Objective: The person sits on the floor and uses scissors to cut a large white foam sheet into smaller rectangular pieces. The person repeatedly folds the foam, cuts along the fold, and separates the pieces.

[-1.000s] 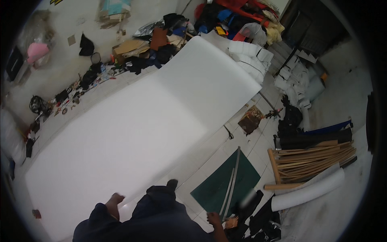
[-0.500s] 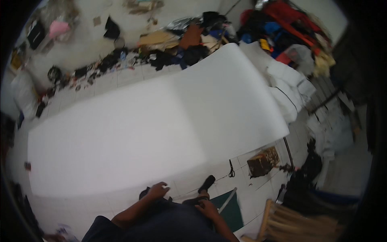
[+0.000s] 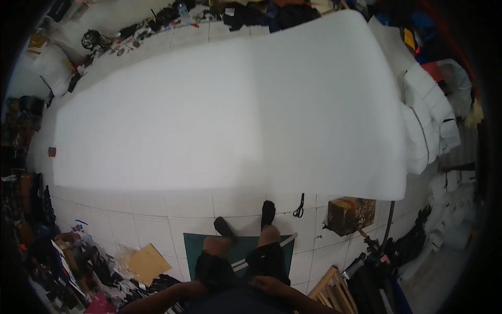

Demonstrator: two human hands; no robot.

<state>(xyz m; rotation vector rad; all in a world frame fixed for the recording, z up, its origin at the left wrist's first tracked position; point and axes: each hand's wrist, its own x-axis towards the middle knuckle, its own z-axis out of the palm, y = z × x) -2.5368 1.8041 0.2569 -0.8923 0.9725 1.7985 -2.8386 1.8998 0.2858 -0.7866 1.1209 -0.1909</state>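
Observation:
A wide white sheet (image 3: 172, 120), smooth like foam, lies stretched across the floor in front of me and rises over a roll at its right end. My left hand (image 3: 196, 288) is low against my dark shorts, its fingers hidden. My right hand (image 3: 267, 283) rests at the front of my waist with curled fingers; what they may hold cannot be made out. Neither hand touches the sheet. Black-handled scissors (image 3: 299, 209) lie on the tiles by the sheet's near edge. A green cutting mat (image 3: 196, 251) is under my legs, with a pale ruler (image 3: 287, 240) across it.
A worn block (image 3: 342, 217) stands near the sheet's right end, beside a dark metal leg (image 3: 389, 222). Bundled white material (image 3: 418, 125) is behind the roll. A wooden rack (image 3: 334, 290) is at lower right. Clutter and yellow cardboard (image 3: 149, 264) lie at lower left.
My view has tilted down and turned, so my legs and the mat show more fully. My left hand has dropped from beside the sheet's near edge to my shorts. My right hand stays at my waist.

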